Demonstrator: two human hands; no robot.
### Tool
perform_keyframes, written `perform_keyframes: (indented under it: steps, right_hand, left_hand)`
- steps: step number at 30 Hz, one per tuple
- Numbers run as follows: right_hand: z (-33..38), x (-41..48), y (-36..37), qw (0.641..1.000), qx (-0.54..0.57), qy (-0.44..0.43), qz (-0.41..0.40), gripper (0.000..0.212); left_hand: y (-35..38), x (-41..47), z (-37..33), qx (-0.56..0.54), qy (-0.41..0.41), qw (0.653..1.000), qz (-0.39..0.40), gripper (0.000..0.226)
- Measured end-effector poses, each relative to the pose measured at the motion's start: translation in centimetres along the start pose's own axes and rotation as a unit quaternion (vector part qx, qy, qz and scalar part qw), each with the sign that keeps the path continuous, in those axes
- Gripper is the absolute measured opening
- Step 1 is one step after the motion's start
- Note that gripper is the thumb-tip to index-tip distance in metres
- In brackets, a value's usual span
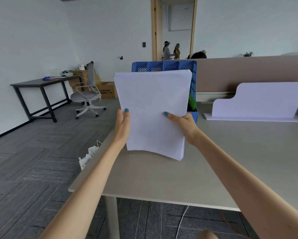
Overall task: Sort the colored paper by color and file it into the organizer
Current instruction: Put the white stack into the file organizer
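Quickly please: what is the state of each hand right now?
Left hand: grips the paper stack.
Right hand: grips the paper stack too.

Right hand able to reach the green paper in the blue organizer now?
Probably not yet. The right hand grips the white paper stack, as does the left hand, and the stack fronts the blue organizer. The green paper shows just past the right hand, so letting go would likely do.

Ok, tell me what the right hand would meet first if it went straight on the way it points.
Probably the blue organizer, just beyond the right hand and the white paper stack it holds; depth is unclear.
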State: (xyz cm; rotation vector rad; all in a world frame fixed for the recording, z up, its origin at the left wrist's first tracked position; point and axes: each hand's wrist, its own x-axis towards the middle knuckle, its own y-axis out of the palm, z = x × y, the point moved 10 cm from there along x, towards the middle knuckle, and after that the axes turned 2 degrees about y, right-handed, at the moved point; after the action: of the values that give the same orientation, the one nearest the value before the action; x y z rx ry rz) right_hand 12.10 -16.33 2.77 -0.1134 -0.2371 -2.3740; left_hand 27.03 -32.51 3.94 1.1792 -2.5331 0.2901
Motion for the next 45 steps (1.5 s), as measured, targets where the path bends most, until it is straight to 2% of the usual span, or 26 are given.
perform_keyframes:
  steps: [3, 6, 9, 10, 13, 15, 19, 22, 27, 30, 35, 39, 42, 45]
  right_hand:
    - [0.9, 0.3, -0.4, 0.999, -0.022, -0.029, -0.008, 0.022]
    - [0.8, 0.2, -0.7, 0.999, -0.029, -0.041, -0.014, 0.017]
    - [0.3, 0.0, -1.1, 0.998, -0.018, -0.041, -0.032, 0.013]
    - [0.1, 0.1, -1.3, 0.999, -0.012, -0.035, -0.038, 0.014]
    - [-0.1, 0.2, -1.9, 0.999, 0.005, -0.016, -0.044, 0.02]
    - [0.3, 0.4, -2.0, 0.999, 0.011, -0.014, -0.036, 0.024]
    - [0.5, 0.9, -1.4, 1.0, 0.017, 0.008, 0.003, 0.034]
    - [0.5, 1.0, -1.1, 0.998, -0.011, 0.041, 0.05, 0.042]
    - [1.9, 1.2, -0.7, 0.996, -0.025, 0.023, 0.088, 0.036]
    - [2.6, 1.3, -1.2, 0.999, -0.02, 0.003, 0.041, 0.026]
    - [3.0, 0.9, -1.2, 0.999, -0.021, -0.035, 0.005, 0.015]
    - [2.4, 1.0, -1.8, 0.999, -0.006, -0.029, -0.017, 0.017]
    - [2.7, 1.3, -1.9, 1.0, -0.001, -0.028, -0.006, 0.021]
    - [2.5, 1.4, -1.7, 1.0, -0.009, -0.017, 0.019, 0.027]
  left_hand:
    - [0.5, 0.1, -0.9, 0.01, 0.018, 1.0, -0.002, 0.028]
    - [1.1, 0.2, -0.7, 0.024, 0.006, 1.0, -0.003, 0.045]
    - [1.6, 0.2, -0.5, 0.033, 0.013, 0.999, -0.004, 0.021]
    - [1.6, 0.2, -0.4, 0.029, 0.013, 0.999, -0.001, 0.02]
    - [1.4, 0.7, 0.0, 0.009, 0.024, 1.0, 0.001, 0.044]
    - [1.0, 1.1, -0.1, -0.001, 0.032, 0.999, -0.017, 0.053]
    - [0.4, 1.5, -2.6, -0.032, 0.093, 0.994, -0.056, 0.027]
    - [0.0, 2.0, -3.3, -0.071, 0.108, 0.99, -0.065, 0.029]
    - [0.0, 2.7, -4.4, -0.07, 0.11, 0.989, -0.073, 0.041]
    - [1.3, 2.3, -5.2, -0.039, 0.117, 0.991, -0.046, 0.042]
    - [1.3, 2.6, -4.6, -0.041, 0.102, 0.993, -0.052, 0.043]
    - [2.0, 2.9, -4.5, -0.028, 0.075, 0.996, -0.032, 0.047]
    - [1.2, 4.3, -6.3, -0.083, 0.06, 0.992, -0.071, 0.042]
    - [0.7, 6.0, -7.0, -0.118, 0.007, 0.987, -0.106, 0.065]
